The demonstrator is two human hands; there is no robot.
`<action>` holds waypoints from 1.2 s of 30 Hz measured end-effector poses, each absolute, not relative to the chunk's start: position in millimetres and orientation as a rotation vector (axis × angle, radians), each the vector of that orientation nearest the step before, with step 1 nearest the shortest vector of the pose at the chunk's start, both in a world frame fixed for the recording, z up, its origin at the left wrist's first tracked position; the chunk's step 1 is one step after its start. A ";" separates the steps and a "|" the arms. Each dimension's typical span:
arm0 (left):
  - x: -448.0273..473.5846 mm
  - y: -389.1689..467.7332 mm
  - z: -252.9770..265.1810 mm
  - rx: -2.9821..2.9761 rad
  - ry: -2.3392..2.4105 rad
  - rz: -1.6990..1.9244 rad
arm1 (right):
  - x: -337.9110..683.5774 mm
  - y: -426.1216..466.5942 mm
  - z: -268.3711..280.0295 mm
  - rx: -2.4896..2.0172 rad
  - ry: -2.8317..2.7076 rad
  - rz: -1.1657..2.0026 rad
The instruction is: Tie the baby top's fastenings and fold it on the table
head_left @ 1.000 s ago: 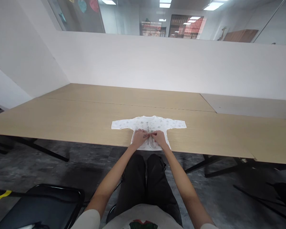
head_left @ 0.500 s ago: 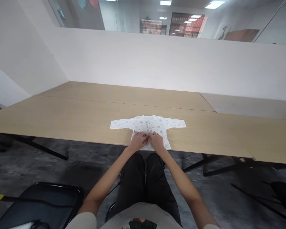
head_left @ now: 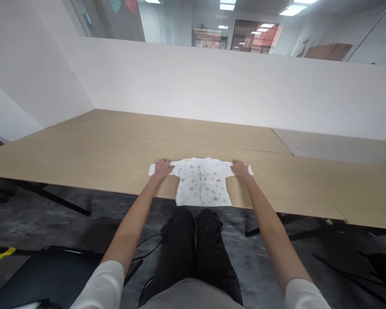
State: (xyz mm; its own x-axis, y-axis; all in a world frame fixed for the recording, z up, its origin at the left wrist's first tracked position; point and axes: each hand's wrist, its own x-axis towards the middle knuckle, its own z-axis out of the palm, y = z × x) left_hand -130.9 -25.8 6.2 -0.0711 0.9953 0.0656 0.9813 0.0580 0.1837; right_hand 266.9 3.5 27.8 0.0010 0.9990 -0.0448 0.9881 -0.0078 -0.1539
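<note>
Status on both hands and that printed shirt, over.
Left hand on one sleeve, right hand on the other. White printed shirt spread flat on table, hem at near edge. Only the hands cover it.

So it's just the one cam, worn on the person's head on the near side of the table [head_left: 83, 150]. It looks from above and a bit back of the table's near edge, facing forward and tilted down. Pretty wide too: the table runs out of view both sides, with the wall [head_left: 180, 81] and window [head_left: 167, 25] beyond it and the wearer's legs [head_left: 179, 249] below it. Not super close, the shirt [head_left: 188, 184] on the table looks small.
</note>
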 end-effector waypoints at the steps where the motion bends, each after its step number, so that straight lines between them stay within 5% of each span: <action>1: -135.9 -21.1 6.6 2.091 2.204 0.241 | 272.7 5.7 26.9 -2.174 -2.188 0.197; 15: -143.5 -15.8 -7.9 1.964 2.245 0.489 | 303.7 1.5 12.6 -2.275 -2.181 0.162; 19: -138.8 3.7 33.1 2.034 2.344 0.427 | 307.2 16.4 45.5 -2.261 -2.131 -0.031; 26: -149.8 10.0 124.8 2.301 2.328 1.166 | 336.5 19.1 119.4 -1.666 -1.801 -0.646; 36: -168.3 -83.7 14.1 2.553 1.822 0.516 | 374.4 -84.7 17.4 -1.605 -2.506 -0.433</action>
State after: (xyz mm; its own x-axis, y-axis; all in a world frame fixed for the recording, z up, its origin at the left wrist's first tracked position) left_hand -168.3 -83.7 14.1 0.2905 0.9144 0.2819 0.9264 -0.3426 0.1565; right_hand 374.4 -84.7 17.4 -0.4238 0.8662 0.2648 0.9048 0.3917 0.1670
